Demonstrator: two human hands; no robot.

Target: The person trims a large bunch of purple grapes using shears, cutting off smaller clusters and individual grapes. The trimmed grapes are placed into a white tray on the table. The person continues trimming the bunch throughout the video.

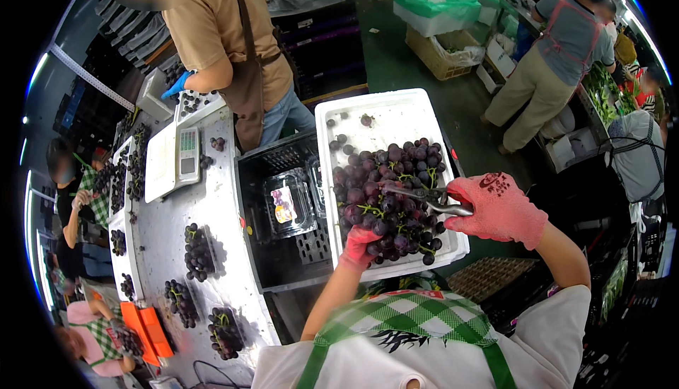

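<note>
A heap of dark purple grape bunches [392, 192] with green stems fills the lower part of a white foam box [395, 107]. My left hand [362, 246], in a pink glove, is at the near-left side of the heap, its fingers closed against grapes and partly hidden by them. From the right, my right hand [496, 209], also in a pink glove, grips the handles of metal snips [448, 208]. Their blades reach in over the grapes; whether they touch a stem cannot be told. Loose grapes [342, 139] lie at the box's far end.
Left of the box, a black crate [249, 251] holds clear plastic punnets [286, 204]. A metal table [228, 219] bears grape bunches [199, 251] and a white scale [175, 161]. A co-worker in a brown apron [246, 70] stands beyond; others work farther off.
</note>
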